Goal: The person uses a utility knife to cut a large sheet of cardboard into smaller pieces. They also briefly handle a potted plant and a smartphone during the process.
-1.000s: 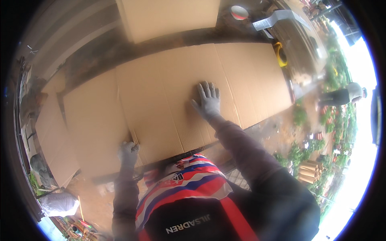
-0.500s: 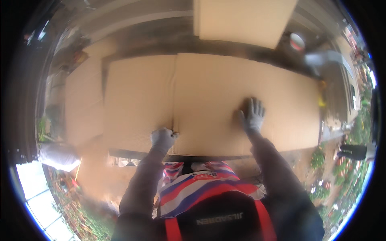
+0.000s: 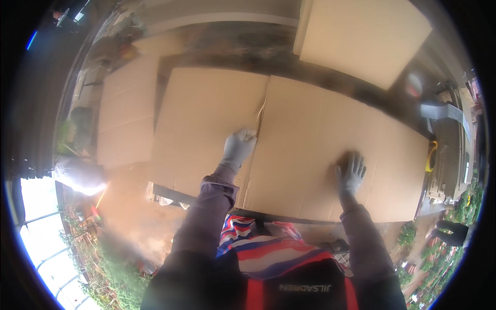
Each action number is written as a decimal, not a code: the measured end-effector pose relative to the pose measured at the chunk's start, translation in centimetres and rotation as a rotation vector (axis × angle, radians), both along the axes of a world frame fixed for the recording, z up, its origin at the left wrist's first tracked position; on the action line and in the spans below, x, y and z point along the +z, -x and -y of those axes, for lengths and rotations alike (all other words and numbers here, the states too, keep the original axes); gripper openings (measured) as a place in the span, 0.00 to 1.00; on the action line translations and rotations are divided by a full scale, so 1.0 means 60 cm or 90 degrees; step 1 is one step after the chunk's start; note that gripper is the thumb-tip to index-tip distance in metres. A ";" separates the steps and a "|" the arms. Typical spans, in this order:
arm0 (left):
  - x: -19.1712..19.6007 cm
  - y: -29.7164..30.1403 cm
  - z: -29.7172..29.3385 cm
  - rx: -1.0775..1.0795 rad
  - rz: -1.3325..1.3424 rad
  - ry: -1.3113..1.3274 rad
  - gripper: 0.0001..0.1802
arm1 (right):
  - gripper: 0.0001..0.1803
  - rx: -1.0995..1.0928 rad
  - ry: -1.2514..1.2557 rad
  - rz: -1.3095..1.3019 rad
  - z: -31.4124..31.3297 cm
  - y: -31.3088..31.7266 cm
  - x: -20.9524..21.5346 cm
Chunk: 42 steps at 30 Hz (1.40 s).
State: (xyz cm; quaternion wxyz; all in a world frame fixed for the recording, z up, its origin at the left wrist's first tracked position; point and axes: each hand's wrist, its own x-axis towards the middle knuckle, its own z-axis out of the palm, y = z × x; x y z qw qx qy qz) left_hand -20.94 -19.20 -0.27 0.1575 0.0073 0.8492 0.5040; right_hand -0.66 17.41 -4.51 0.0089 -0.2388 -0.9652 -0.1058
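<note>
A large flat sheet of brown cardboard (image 3: 310, 119) lies in front of me, with a line running across it from the near edge to the far edge. My left hand (image 3: 239, 147), in a pale glove, is closed in a fist on that line; what its fingers hold, if anything, I cannot make out. Just beyond the fist the cardboard's edge along the line looks slightly raised and ragged. My right hand (image 3: 353, 173), also gloved, rests with spread fingers on the sheet's right part.
Another cardboard piece (image 3: 126, 111) lies to the left, and a further sheet (image 3: 361, 39) sits at the far side. Beyond the sheet's right end are a yellow tape measure-like object (image 3: 431, 156) and a grey metal strip (image 3: 444, 111). A white bag (image 3: 77, 175) stands at the left.
My left fist has moved away from me along the line, from near the front edge toward the middle. My right hand stays spread on the cardboard. The whole view has turned somewhat.
</note>
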 end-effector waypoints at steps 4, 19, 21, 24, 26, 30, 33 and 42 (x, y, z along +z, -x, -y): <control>-0.025 -0.029 0.006 0.006 -0.083 -0.120 0.15 | 0.42 -0.017 0.062 -0.001 0.014 0.006 0.021; -0.010 -0.068 -0.020 0.132 0.031 -0.167 0.18 | 0.39 -0.023 0.069 0.017 0.010 0.002 0.019; -0.013 -0.065 -0.014 0.134 0.029 -0.137 0.18 | 0.40 -0.021 0.064 0.017 0.005 0.001 0.010; -0.012 -0.021 -0.012 0.125 0.010 -0.140 0.17 | 0.40 -0.038 0.028 0.032 -0.008 -0.004 -0.009; -0.011 0.049 -0.019 0.178 -0.088 -0.251 0.16 | 0.39 -0.011 0.009 0.019 -0.017 -0.009 -0.021; 0.006 0.205 -0.089 0.167 -0.309 -0.123 0.11 | 0.39 0.018 0.015 -0.017 -0.023 -0.015 -0.026; 0.002 0.265 -0.140 0.134 -0.192 -0.010 0.10 | 0.39 0.004 0.046 -0.001 -0.010 -0.008 -0.005; -0.055 0.328 -0.189 0.164 -0.134 0.220 0.11 | 0.44 -0.003 0.110 0.004 0.018 0.007 0.055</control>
